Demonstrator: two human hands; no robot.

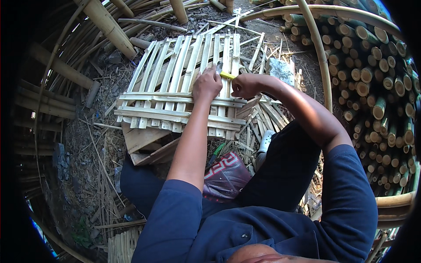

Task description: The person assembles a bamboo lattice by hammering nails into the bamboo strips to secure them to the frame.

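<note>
A slatted bamboo panel lies in front of me, its pale lengthwise strips crossed by thin bars near my side. My right hand is closed round the end of a yellow-handled hammer. The hammer's grey head is partly covered beside my left fingers. Over the right part of the panel, my left hand rests with its fingers drawn together at a strip. Whatever is between those fingertips is too small or hidden to tell.
Wooden boards support the panel from below. Cut bamboo poles are stacked at the right, and a bent bamboo pole rises before them. A pale stone block sits beyond my right forearm. Loose strips litter the ground.
</note>
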